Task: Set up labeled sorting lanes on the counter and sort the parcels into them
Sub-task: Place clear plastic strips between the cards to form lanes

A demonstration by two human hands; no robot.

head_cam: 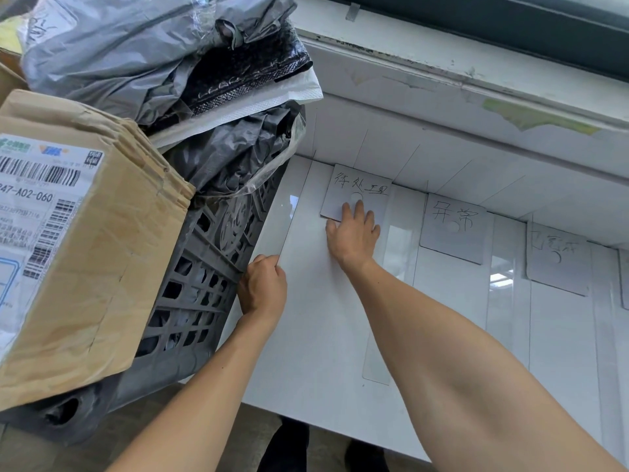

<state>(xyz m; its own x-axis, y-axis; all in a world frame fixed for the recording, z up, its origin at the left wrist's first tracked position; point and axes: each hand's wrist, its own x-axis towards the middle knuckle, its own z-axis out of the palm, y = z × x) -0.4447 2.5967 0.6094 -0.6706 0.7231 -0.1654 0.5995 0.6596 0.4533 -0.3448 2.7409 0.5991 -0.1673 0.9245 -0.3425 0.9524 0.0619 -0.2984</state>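
A white counter [326, 352] carries three handwritten white label cards along its back. My right hand [354, 233] lies flat with straight fingers pressing the lower edge of the left card [357, 185]. The middle card [454, 226] and the right card [558, 257] lie untouched further right. My left hand [263, 287] grips the left edge of a thin white strip or sheet [299, 216] that runs back across the counter. A grey plastic crate [200, 284] at the left holds grey and black mailer bags [143, 52] and a brown cardboard parcel [78, 253] with barcodes.
Clear flat strips [376, 362] lie lengthwise on the counter between the cards. A white wall and a peeling window sill [476, 90] close off the back. Dark shoes [289, 444] stand on the floor below the counter's front edge.
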